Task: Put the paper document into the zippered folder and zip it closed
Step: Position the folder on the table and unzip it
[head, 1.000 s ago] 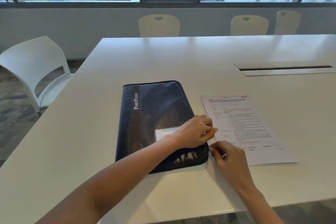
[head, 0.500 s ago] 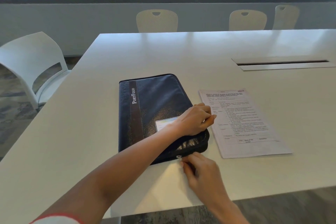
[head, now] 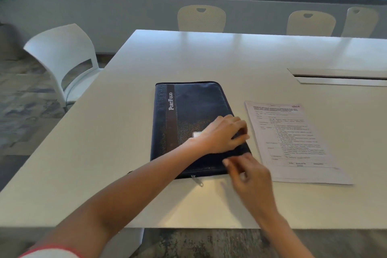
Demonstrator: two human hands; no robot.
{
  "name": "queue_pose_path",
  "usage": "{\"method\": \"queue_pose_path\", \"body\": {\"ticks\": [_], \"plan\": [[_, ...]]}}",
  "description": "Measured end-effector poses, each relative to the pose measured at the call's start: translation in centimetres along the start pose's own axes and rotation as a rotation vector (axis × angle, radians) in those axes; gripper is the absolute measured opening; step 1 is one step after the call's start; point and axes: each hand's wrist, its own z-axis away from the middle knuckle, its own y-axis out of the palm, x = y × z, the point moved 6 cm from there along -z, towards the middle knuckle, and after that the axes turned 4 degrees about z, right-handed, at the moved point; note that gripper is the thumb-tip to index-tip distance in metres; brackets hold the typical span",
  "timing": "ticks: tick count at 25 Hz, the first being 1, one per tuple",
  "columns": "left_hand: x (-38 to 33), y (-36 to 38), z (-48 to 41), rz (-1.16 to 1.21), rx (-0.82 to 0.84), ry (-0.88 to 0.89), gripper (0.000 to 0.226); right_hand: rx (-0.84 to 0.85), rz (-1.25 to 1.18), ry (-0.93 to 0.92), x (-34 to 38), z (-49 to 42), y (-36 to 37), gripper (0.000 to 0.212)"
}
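Opening the zippered folder (head: 194, 123) is judged to be the step in hand, since the folder lies flat with its cover down on the white counter (head: 209, 58) and the paper document (head: 291, 142) rests outside it, just beside its right edge, printed side up. The folder sits near the middle of the counter's near part, with its long sides running near to far.

The left hand (head: 224, 136) is pressed palm-down on the near right part of the cover, fingers loosely curled over the right edge, with nothing gripped. This bracing should be kept so that the folder is not dragged while the zip is worked.

The right hand (head: 249, 176) hovers just off the near right corner of the folder, blurred, its fingers (head: 227, 162) drawn narrow; whether anything is pinched cannot be told.

The zipper pull (head: 196, 180) lies on the counter at the near edge of the folder, left of the right hand and apart from it. How far the zip is undone cannot be read. If teeth remain closed, the pull should be pinched firmly and drawn parallel to the edge, slowed at each corner. The cover should then be lifted from the right side, and the 1 document kept clear of the teeth when slid in.
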Motion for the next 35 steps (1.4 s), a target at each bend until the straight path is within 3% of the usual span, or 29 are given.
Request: {"method": "queue_pose_path", "body": {"ticks": [2, 6, 14, 17, 24, 30, 35], "plan": [[1.4, -2.0, 2.8, -0.02, -0.059, -0.073, 0.024, -0.072, 0.093, 0.051, -1.8, -1.7, -1.1, 0.006], [3.2, -4.1, 10.2, -0.072, -0.116, -0.188, 0.017, 0.02, 0.192, 0.079, -3.1, -4.0, 0.8, 0.024], [0.5, -3.3, 17.4, -0.15, -0.009, -0.128, 0.017, 0.115, 0.24, 0.061, -1.7, -4.8, 3.6, 0.036], [-0.7, -2.9, 18.1, -0.291, -0.103, -0.226, 0.014, 0.129, 0.249, 0.075, -1.7, -4.0, 3.9, 0.039], [-1.8, -2.5, 19.8, -0.379, -0.314, -0.642, 0.064, 0.076, 0.302, 0.123, -1.1, -2.8, 4.8, 0.041], [-1.7, -2.4, 21.2, -0.382, -0.375, -0.715, 0.022, 0.04, 0.29, 0.129, -0.9, -2.6, 4.6, 0.042], [-1.2, -3.8, 23.2, -0.385, -0.399, -0.728, 0.015, 0.045, 0.305, 0.099, -0.9, -2.6, 4.7, 0.038]]}}
